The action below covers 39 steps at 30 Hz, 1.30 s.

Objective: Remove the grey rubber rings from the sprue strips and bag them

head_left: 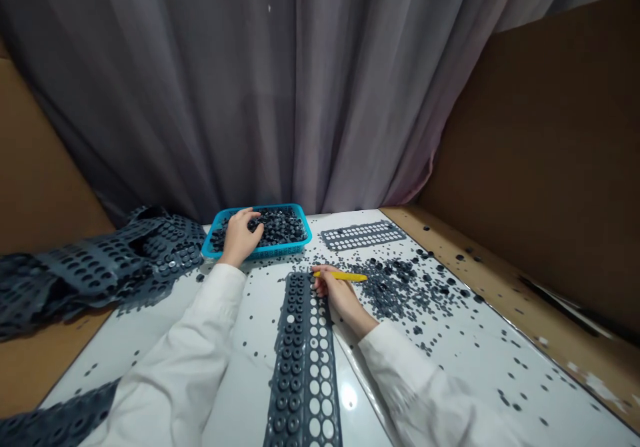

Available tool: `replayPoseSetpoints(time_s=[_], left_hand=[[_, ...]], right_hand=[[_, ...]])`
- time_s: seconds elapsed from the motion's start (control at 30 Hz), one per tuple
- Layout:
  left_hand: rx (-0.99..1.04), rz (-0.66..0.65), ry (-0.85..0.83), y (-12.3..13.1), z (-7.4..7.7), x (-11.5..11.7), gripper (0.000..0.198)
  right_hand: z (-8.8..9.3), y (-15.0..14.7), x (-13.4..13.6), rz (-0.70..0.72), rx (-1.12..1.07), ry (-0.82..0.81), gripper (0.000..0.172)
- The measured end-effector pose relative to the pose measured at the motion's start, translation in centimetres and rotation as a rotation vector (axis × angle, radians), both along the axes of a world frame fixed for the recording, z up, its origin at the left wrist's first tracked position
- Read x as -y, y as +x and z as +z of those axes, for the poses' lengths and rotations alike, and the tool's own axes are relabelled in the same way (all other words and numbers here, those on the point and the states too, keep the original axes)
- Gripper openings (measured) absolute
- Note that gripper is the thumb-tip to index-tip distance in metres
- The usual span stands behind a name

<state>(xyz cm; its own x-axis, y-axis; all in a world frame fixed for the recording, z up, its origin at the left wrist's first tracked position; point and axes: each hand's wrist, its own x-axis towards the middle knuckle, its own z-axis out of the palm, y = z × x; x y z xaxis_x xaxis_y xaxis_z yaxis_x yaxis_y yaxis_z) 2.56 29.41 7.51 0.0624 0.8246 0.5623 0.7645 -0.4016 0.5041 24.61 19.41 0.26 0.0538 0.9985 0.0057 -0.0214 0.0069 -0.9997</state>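
Observation:
My left hand (241, 237) rests inside a blue plastic tray (256, 250), its fingers curled down onto a heap of small dark grey rubber pieces (275, 227). Whether those fingers grip any pieces, I cannot tell. My right hand (336, 291) is shut on a yellow pen-like tool (347, 276), with the fingertips at the top end of a long grey perforated rubber strip (303, 360). Many of the strip's holes carry dark round pieces on its left side, while the holes on its right side show white through them.
A loose pile of similar perforated dark sheets (115, 267) lies left of the white table (475, 347), and another sheet (363, 235) lies at its far end. Several dark pieces are scattered across the table and onto the cardboard edge at right. A grey curtain hangs behind.

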Motion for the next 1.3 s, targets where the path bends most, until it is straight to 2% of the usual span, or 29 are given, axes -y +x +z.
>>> replayPoseSetpoints(time_s=[0.07, 0.13, 0.23, 0.3, 0.47, 0.63, 0.77, 1.0, 1.17, 1.3], left_hand=[[-0.048, -0.115, -0.052, 1.5, 0.3, 0.7, 0.026], [-0.122, -0.302, -0.149, 3.3, 0.2, 1.5, 0.021], [-0.229, -0.549, -0.314, 5.6, -0.8, 2.4, 0.015], [-0.27, -0.613, -0.39, 6.4, -1.7, 2.6, 0.016], [-0.313, -0.603, -0.48, 6.4, -3.0, 2.3, 0.023], [-0.349, -0.624, -0.561, 6.1, -3.3, 2.3, 0.025], [-0.399, -0.607, -0.546, 6.4, -3.4, 2.3, 0.025], [-0.482, -0.552, -0.437, 7.1, -2.8, 3.4, 0.018], [-0.464, -0.522, -0.38, 7.6, -2.7, 4.2, 0.014], [-0.367, -0.525, -0.349, 6.8, -1.3, 3.6, 0.01]], right_hand=[[-0.3, 0.0, -0.2, -0.004, 0.011, 0.002, 0.018], [-0.1, -0.1, -0.3, 0.004, 0.029, 0.001, 0.013], [0.3, -0.1, -0.4, 0.032, 0.055, -0.007, 0.011], [0.4, -0.1, -0.5, 0.048, 0.066, -0.009, 0.011], [0.1, 0.1, -0.7, 0.083, 0.083, -0.003, 0.012], [0.4, -0.1, -0.7, 0.09, 0.127, -0.013, 0.013], [1.1, -0.4, -1.0, 0.083, 0.162, -0.043, 0.017], [1.2, -0.2, -1.4, 0.082, 0.165, -0.11, 0.018], [0.9, -0.2, -1.6, 0.082, 0.154, -0.126, 0.018], [0.8, -0.3, -1.6, 0.069, 0.144, -0.121, 0.017]])
